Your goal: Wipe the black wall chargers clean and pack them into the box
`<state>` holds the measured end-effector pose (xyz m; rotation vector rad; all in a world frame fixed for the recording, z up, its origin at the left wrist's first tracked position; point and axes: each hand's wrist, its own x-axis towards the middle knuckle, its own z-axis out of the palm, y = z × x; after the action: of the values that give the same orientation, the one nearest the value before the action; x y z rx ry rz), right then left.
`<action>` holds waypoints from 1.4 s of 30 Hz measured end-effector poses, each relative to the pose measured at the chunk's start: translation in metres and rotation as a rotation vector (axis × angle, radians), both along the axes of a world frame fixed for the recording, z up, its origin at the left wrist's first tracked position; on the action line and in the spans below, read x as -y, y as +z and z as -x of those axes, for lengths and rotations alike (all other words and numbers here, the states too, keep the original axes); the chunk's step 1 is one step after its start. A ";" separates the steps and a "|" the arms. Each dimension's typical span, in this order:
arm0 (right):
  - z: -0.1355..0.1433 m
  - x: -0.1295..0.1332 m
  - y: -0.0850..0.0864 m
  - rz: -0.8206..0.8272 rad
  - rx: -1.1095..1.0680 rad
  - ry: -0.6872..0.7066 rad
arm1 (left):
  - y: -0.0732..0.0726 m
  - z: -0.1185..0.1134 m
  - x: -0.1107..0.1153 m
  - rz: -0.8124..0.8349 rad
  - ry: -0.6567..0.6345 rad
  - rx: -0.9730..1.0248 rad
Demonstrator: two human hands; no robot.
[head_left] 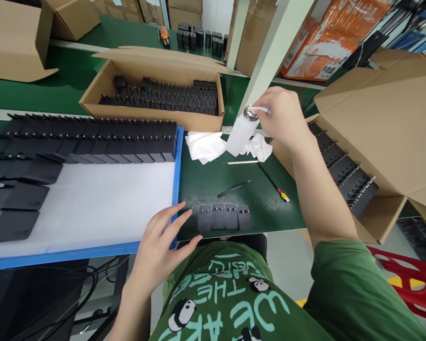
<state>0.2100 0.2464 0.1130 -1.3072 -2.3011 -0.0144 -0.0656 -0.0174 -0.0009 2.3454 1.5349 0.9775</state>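
Note:
My right hand (282, 113) pinches a small white wipe (261, 109) against the metal top of a white bottle (242, 131), which looks tilted. My left hand (163, 244) is open, fingers spread, over the table's front edge, just left of several small dark plates (224, 217) lying in a row, each with two shiny pins. Behind the plates lie black tweezers (233, 189), a thin white stick (244, 162) and a cable with a red and yellow plug (283, 194). A folded white cloth (206, 145) and a crumpled white cloth (260, 148) flank the bottle.
On the left, a blue-edged white tray (120, 199) holds rows of black pieces with pins. An open carton (152, 113) of similar pieces stands behind, another carton (383, 222) at right. A pale post (266, 52) rises behind the bottle.

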 end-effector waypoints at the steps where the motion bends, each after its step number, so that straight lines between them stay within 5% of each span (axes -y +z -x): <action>1: 0.001 -0.001 0.001 0.003 0.017 -0.005 | 0.000 -0.001 0.000 0.011 -0.009 0.003; 5: 0.002 0.018 0.014 -0.058 -0.014 -0.033 | 0.002 -0.008 -0.006 0.062 -0.045 0.024; 8: -0.008 0.078 0.022 -0.199 -0.212 -0.050 | 0.010 -0.022 -0.017 0.077 -0.116 -0.017; 10: -0.019 0.134 0.016 -0.153 -0.287 -0.022 | 0.017 -0.038 -0.026 0.056 -0.199 -0.076; 14: -0.034 0.232 -0.036 0.069 -0.312 -0.037 | 0.028 -0.075 -0.044 0.018 -0.363 -0.227; 17: -0.031 0.264 -0.082 0.120 -0.321 -0.029 | 0.026 -0.091 -0.054 0.053 -0.374 -0.314; 19: -0.022 0.269 -0.102 0.123 -0.305 0.004 | 0.022 -0.095 -0.057 0.074 -0.361 -0.322; 22: -0.009 0.268 -0.111 0.142 -0.243 0.034 | 0.017 -0.095 -0.057 0.068 -0.358 -0.295; 28: -0.012 0.277 -0.092 0.189 -0.086 0.155 | 0.015 -0.095 -0.056 0.026 -0.353 -0.274; 32: -0.026 0.280 -0.078 0.368 -0.233 0.182 | 0.020 -0.090 -0.055 0.056 -0.380 -0.268; 36: -0.020 0.271 -0.075 0.179 -0.385 0.009 | 0.027 -0.074 -0.053 0.080 -0.291 -0.265; 42: 0.018 0.261 -0.093 0.038 -0.129 0.006 | 0.016 -0.064 -0.055 0.154 -0.294 -0.237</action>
<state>0.1921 -0.0142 0.0196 -1.2813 -2.2064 0.1127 -0.0013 0.0372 0.0155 2.5478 1.2325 0.5122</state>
